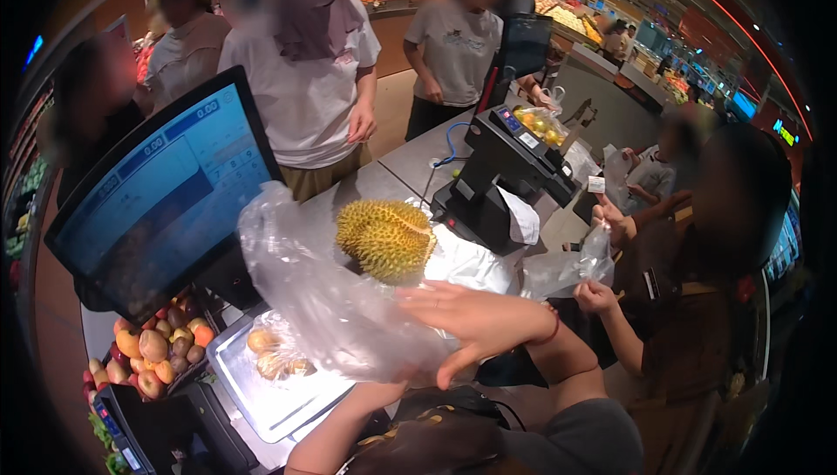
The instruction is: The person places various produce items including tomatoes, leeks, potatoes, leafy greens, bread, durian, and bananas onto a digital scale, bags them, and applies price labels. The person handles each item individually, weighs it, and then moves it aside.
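A large clear plastic bag (323,300) spreads in front of me, across the counter and over part of the scale. My right hand (462,314) reaches over it from the right, fingers stretched out and spread against the film. My left hand (384,392) comes in low; the bag and my right arm hide its fingers, so I cannot see what it holds. Just beyond the bag sits a spiky yellow-green durian (384,239). On the metal scale tray (270,418), a knotted clear bag of round yellowish fruit (275,355) lies beside the big bag.
A monitor (166,178) stands at the left, above a basket of mixed fruit (153,348). White bags (471,270) lie right of the durian, near a black label printer (501,170). A co-worker's hands (602,292) hold a clear bag and a label at the right. People stand across the counter.
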